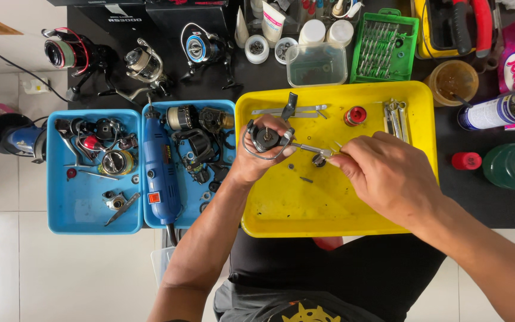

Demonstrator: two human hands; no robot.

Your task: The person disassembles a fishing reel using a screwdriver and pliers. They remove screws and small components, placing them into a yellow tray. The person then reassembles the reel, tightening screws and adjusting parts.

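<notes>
A reel body [265, 138] is gripped in the left hand [251, 158] over the yellow tray [305, 209]; a thin tool [311, 149] is pinched by the right hand [382, 176], seemingly mid-disassembly, so steady alignment is needed.

A black table [484, 197] bears a yellow tray [281, 206], two blue trays [90, 223] and fishing reels [144, 65].

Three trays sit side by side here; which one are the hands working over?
The yellow tray, the largest and rightmost. Both the left hand and right hand are above it; the two blue trays lie to its left, untouched.
</notes>
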